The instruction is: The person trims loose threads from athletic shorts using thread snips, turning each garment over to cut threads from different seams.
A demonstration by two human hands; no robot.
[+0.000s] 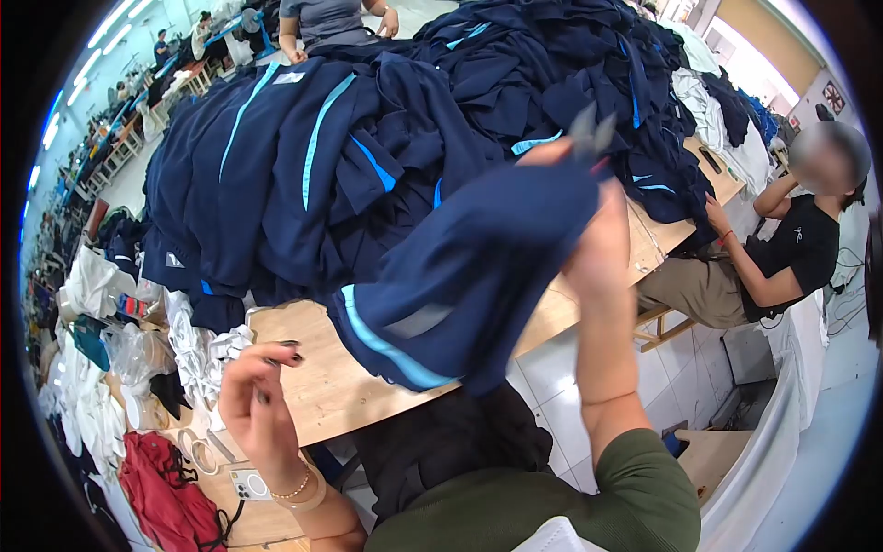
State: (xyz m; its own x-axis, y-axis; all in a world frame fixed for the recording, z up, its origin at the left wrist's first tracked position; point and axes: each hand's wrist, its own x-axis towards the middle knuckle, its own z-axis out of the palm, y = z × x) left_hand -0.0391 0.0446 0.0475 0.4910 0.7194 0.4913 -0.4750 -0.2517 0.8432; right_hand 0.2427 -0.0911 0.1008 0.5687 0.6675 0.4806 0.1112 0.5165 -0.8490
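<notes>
From where I sit, the left end of the tabletop (299,405) is the busiest part: I have a red bag (166,492) with dark cords, a phone (250,485) lying just beside it, and pale rings (196,451) near both. Along that left edge I also see crumpled white cloth (195,345) and a clear plastic bag (138,359). Toward the right end lies a slim dark object (710,160), too small for me to identify. By the right end, a person in a black top (805,244) sits near white fabric (747,152). Beyond the far edge, I see a person in grey (331,23).
</notes>
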